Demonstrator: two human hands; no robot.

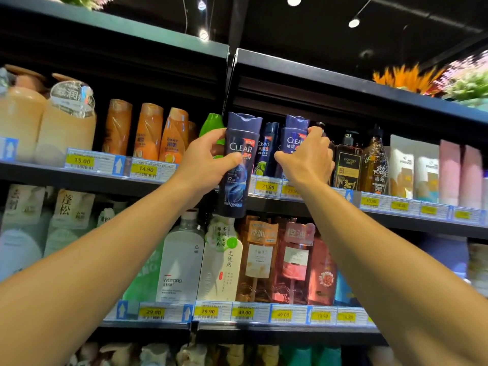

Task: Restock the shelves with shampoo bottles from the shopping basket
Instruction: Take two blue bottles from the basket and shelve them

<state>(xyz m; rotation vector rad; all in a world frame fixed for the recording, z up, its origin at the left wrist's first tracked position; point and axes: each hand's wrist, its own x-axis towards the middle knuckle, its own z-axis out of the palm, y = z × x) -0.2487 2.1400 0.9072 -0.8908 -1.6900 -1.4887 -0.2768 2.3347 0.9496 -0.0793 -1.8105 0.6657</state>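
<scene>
My left hand (208, 162) grips a dark blue Clear shampoo bottle (239, 165) and holds it upright in front of the upper shelf edge (303, 200), its base hanging below shelf level. My right hand (307, 159) is wrapped around a second dark blue Clear bottle (294, 136) that stands on the upper shelf. Between the two sits another dark Clear bottle (266, 151) with a green motif. The shopping basket is out of view.
Orange bottles (148, 132) and a green bottle (212, 125) stand to the left on the same shelf. Brown pump bottles (348, 162) and white and pink tubes (425, 173) fill the right. The lower shelf holds large white, orange and pink bottles (260, 257). Price tags line the edges.
</scene>
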